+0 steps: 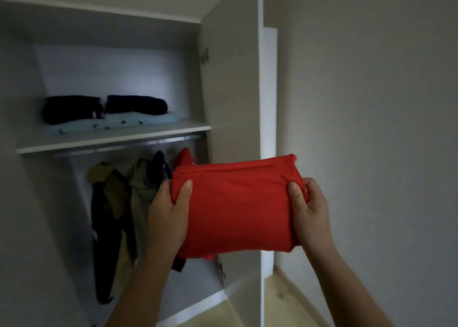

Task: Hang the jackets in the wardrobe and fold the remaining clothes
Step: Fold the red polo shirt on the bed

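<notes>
Grip: two-handed, on folded red garment [238, 207], held up in the air in front of open wardrobe [111, 66], not resting on any surface. Left hand [171, 210]: closed round left edge of bundle, thumb [184, 190] laid flat on front face, fingers wrapped behind and hidden. Right hand [309, 207]: closed round right edge, thumb [296, 195] pressed on front face with cloth bunched beside it, fingers curled behind. Both forearms bare, rising from bottom edge of view, palms turned inward toward each other. Bundle roughly rectangular, long side near level, slightly higher at right, lower than shelf [111, 138] and overlapping edge of open door [233, 91]. On shelf: left dark folded item [74, 108] and right dark folded item [136, 103] side by side, both on top of pale blue folded item [148, 121]. Under shelf: metal rail [128, 144] with four hung jackets, namely dark-and-olive jacket [109, 203], beige jacket [141, 178], navy jacket [158, 163] and red jacket [183, 157], the last partly covered by bundle. Upper hinge [205, 55] high on door, lower hinge [221, 271] near bottom. Right of door: plain pale wall [371, 128]. Bottom right: light wood-tone floor [285, 302]. Wardrobe interior dim, detail of hung jackets soft.
</notes>
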`<state>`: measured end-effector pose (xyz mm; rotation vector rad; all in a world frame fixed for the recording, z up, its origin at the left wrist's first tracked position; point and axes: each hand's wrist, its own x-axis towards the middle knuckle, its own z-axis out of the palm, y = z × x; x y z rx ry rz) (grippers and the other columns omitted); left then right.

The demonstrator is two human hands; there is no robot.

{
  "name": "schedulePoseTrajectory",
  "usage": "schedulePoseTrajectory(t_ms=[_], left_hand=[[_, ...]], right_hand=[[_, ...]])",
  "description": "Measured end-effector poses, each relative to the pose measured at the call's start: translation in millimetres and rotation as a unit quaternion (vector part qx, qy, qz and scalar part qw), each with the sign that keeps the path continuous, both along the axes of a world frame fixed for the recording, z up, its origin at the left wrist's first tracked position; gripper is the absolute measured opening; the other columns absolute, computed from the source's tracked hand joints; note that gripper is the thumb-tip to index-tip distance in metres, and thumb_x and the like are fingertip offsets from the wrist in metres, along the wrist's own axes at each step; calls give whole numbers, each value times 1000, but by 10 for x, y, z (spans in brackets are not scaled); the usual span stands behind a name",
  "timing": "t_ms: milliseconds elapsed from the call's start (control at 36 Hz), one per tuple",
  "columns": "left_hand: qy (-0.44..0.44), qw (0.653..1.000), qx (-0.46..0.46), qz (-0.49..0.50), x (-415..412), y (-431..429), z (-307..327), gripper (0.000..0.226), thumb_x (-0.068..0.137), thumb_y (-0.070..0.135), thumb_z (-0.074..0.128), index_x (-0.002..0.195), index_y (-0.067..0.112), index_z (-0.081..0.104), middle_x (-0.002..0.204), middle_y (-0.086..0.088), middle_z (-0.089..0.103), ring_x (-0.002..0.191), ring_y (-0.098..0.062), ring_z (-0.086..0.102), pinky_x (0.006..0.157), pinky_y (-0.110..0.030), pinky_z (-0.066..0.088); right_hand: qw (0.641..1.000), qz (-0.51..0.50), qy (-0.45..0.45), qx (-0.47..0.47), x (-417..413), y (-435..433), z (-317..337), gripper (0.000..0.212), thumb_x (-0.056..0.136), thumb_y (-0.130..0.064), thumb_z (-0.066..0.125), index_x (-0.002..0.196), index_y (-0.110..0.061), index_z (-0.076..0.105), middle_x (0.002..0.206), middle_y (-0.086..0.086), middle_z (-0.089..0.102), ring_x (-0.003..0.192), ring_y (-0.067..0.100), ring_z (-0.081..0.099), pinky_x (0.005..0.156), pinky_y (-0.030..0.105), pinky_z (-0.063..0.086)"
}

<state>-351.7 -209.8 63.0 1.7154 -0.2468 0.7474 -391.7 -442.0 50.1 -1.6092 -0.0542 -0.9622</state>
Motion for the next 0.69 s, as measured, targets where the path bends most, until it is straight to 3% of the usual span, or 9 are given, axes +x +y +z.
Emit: schedulePoseTrajectory(t_ms=[139,222,306,361,444,528,611,694], left_hand=[[12,998,-11,59,360,649,161,9,94,43,50,91,37,56,88,14,61,80,-1,58,65,-21,42],[0,995,1,96,680,986,317,17,95,42,49,102,29,57,92,10,62,83,-6,59,68,-25,43],[-16,992,11,124,1015,1288,520,11,95,40,51,92,33,58,92,5,64,83,-9,62,71,-28,46],[-35,990,17,136,1232,1455,662,11,95,38,52,87,35,58,87,6,65,77,0,62,68,-19,49],[-58,981,32,183,1569,1679,900,15,95,33,53,80,34,57,79,10,62,65,12,57,54,-3,40],[-54,971,53,226,1948,1923,1127,14,95,34,53,83,31,58,81,11,61,71,5,56,59,-10,40],[-48,961,64,263,2319,2174,1301,18,95,35,52,83,22,58,78,9,59,72,-4,56,59,-13,38],[-30,958,75,276,2679,2446,1441,25,96,35,51,95,14,63,83,3,61,79,-15,57,67,-27,40]], right_hand=[[995,93,23,11,760,637,177,17,95,-31,53,88,-17,57,80,1,64,74,11,60,69,32,50],[989,145,18,36,1288,940,287,16,94,-33,55,84,-22,59,74,-7,66,65,2,60,61,25,49],[977,202,9,64,1824,1227,430,17,94,-33,56,82,-21,61,67,-12,67,58,-2,60,53,16,47],[970,232,5,73,2175,1410,541,17,94,-32,57,83,-20,62,69,-9,68,60,0,60,54,17,48],[956,282,3,85,2664,1683,754,16,94,-33,57,84,-23,65,74,-6,71,65,5,65,57,20,53],[949,308,0,72,3129,1956,979,18,94,-34,57,83,-21,63,72,-7,70,64,7,64,57,22,53],[943,330,13,40,3574,2241,1194,17,95,-39,53,88,-25,61,86,-2,69,75,13,66,65,30,54],[938,344,18,27,3973,2542,1347,17,96,-41,50,91,-28,59,90,-2,67,79,14,66,64,28,51]])
